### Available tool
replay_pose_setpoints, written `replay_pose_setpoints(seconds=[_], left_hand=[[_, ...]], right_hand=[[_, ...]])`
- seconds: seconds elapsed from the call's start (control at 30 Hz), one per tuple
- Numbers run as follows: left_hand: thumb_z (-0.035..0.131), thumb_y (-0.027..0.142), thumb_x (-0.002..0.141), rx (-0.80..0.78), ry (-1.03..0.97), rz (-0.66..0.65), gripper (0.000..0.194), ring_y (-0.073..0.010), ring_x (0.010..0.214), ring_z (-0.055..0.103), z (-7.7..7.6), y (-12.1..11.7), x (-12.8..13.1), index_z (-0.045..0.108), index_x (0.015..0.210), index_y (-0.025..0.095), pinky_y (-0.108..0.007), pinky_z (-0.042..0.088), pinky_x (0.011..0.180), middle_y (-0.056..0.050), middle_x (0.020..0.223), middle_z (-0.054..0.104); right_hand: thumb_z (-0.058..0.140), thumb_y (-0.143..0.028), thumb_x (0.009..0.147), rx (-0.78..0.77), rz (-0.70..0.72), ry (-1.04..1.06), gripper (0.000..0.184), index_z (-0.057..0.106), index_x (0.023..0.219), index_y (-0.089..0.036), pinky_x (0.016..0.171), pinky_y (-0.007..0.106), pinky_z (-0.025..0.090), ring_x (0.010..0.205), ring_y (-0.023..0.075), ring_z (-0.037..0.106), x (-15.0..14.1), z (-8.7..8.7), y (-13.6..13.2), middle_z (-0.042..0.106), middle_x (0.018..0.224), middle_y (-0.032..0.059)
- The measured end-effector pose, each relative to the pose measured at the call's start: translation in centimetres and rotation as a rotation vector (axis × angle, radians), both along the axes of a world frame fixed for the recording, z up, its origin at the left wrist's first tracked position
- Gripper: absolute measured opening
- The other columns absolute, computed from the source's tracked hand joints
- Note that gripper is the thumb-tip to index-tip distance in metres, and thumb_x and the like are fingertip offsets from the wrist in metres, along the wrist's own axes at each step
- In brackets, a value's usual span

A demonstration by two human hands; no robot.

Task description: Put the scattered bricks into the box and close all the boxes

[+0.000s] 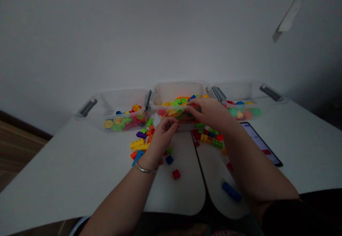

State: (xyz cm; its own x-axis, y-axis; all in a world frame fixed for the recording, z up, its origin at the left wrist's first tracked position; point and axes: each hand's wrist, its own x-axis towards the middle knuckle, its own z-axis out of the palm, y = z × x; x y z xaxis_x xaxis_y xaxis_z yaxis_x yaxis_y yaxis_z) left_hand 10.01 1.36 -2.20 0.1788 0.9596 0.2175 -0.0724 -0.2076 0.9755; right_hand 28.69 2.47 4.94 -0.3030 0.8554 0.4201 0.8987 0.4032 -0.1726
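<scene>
White tabletop [58,168] ran below pale wall [173,33]. Left hand [164,132] curled narrow, right hand [208,111] parted slightly over clear plastic bin [179,88]; couldn't tell either's hold. Blocks [137,143] were studded, boxy.

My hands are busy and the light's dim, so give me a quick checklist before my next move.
1. Middle box uncovered: ok, blocks show inside.
2. Right hand at that box: ok, fingers over its front part.
3. Left hand holding a block: cannot tell; its fingers are curled and the view is dim.
4. Table free of loose blocks: not ok; a small red block and others lie there.
5. Long blue block well away from the front edge: not ok, it lies near it.
6. Phone on the table: ok.
</scene>
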Motion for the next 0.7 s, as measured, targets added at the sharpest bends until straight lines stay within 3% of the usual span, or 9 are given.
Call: replay_pose_setpoints(seconds=[0.17, 0.47, 0.7], left_hand=[[0.062, 0.027, 0.076, 0.040, 0.013, 0.055, 0.014, -0.0128, 0.073, 0.058, -0.4, 0.0, -0.4, 0.057, 0.087, 0.019, -0.026, 0.046, 0.069, 0.001, 0.078, 0.060], [0.055, 0.021, 0.082, 0.202, 0.327, 0.068, 0.010, -0.0143, 0.075, 0.058, 0.0, -0.8, -0.9, 0.059, 0.091, 0.018, -0.027, 0.045, 0.071, 0.000, 0.081, 0.061], [0.053, 0.017, 0.084, 0.477, 0.646, 0.031, 0.017, -0.0206, 0.088, 0.062, 0.5, -1.9, -0.8, 0.061, 0.098, 0.018, -0.036, 0.048, 0.082, -0.006, 0.093, 0.068]], right_hand=[[0.046, -0.037, 0.095, -0.020, 0.028, 0.038, 0.037, 0.069, 0.112, -0.015, 0.085, 0.039, 0.048, 0.097, 0.0273, 0.067, -0.1, 0.1, 0.3, 0.073, 0.106, 0.0138], [0.049, -0.030, 0.092, -0.004, -0.021, 0.131, 0.030, 0.070, 0.106, -0.014, 0.086, 0.036, 0.047, 0.095, 0.0232, 0.066, -0.2, 0.5, -0.2, 0.073, 0.105, 0.0112], [0.048, -0.030, 0.092, 0.055, 0.047, 0.081, 0.033, 0.067, 0.111, -0.010, 0.094, 0.043, 0.045, 0.104, 0.0277, 0.062, 0.3, 0.4, -1.0, 0.071, 0.109, 0.0159]])
